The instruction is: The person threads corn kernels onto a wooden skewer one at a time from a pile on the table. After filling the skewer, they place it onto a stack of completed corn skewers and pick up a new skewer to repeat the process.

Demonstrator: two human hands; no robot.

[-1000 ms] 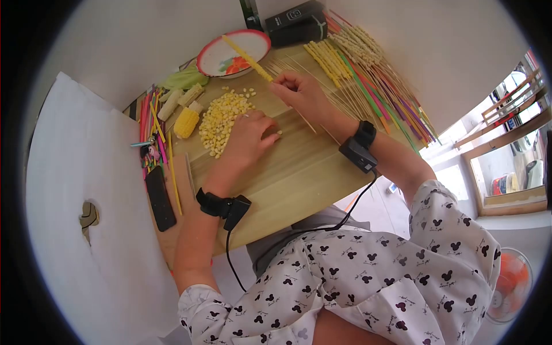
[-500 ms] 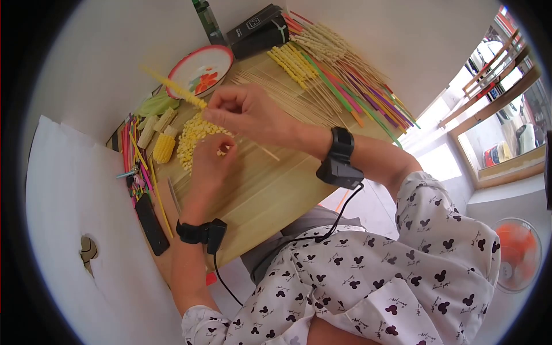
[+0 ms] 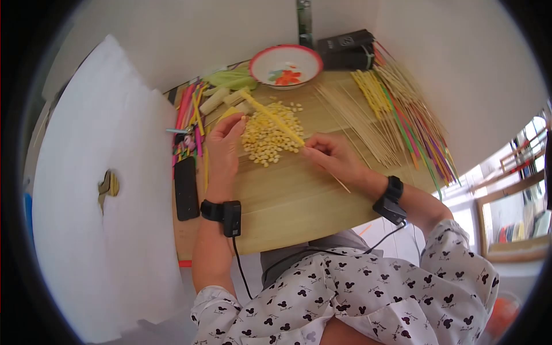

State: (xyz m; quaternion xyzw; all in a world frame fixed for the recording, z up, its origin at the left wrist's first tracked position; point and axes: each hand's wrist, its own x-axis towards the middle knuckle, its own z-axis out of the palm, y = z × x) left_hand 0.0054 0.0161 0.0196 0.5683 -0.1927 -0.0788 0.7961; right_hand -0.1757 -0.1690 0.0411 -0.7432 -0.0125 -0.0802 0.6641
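Observation:
My right hand [image 3: 333, 152] pinches a thin wooden stick whose upper part is covered by a yellow piece [image 3: 276, 119]. The stick slants up to the left over a pile of loose corn kernels [image 3: 267, 144], and its bare end sticks out below the hand. To the left of the pile, my left hand [image 3: 225, 141] has thumb and forefinger pressed together; a tiny pale spot shows at their tips, too small to name. Behind that hand lie stripped cobs [image 3: 215, 100] and a partly hidden yellow cob.
A red-rimmed bowl [image 3: 286, 66] stands at the back, beside black boxes [image 3: 345, 50]. Bare sticks [image 3: 368, 129], loaded yellow sticks [image 3: 371, 92] and coloured straws [image 3: 414, 135] lie at right. A black phone [image 3: 186, 188] and more straws [image 3: 184, 109] are at left.
The view has turned and shifted. My hands have moved apart; the right one has gone right of the kernels with its stick, and the left one has left the pile.

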